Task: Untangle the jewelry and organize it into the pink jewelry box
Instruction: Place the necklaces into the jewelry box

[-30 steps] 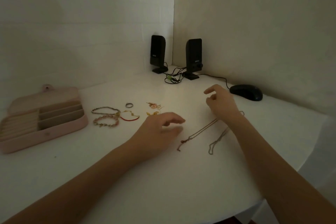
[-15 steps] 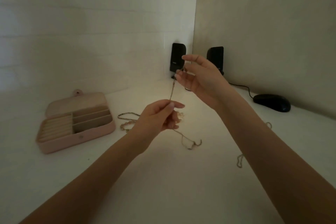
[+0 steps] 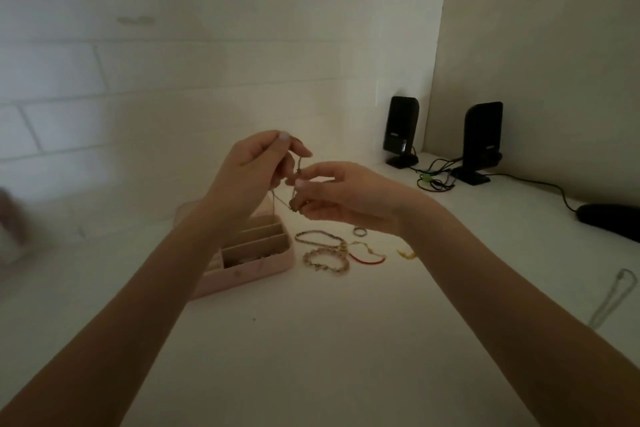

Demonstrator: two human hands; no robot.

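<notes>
Both hands are raised above the open pink jewelry box [image 3: 242,274]. My left hand [image 3: 252,173] pinches the upper end of a thin chain necklace [image 3: 281,201]. My right hand [image 3: 343,198] pinches the same chain lower down, where it bunches at the fingertips. A loop of it hangs between the hands over the box. On the white desk right of the box lie two beaded bracelets [image 3: 325,262], a red cord bracelet [image 3: 367,258], a ring [image 3: 360,231] and a small yellow piece [image 3: 407,254]. A second chain [image 3: 614,295] lies far right.
Two black speakers [image 3: 401,130] stand in the back corner with tangled cables [image 3: 434,177]. A black mouse [image 3: 609,218] sits at the right edge. Walls close the desk at the back and right. My left forearm hides part of the box.
My hands lifted the chain off the desk and carried it left, over the box. They have drawn close together, and the view has swung left.
</notes>
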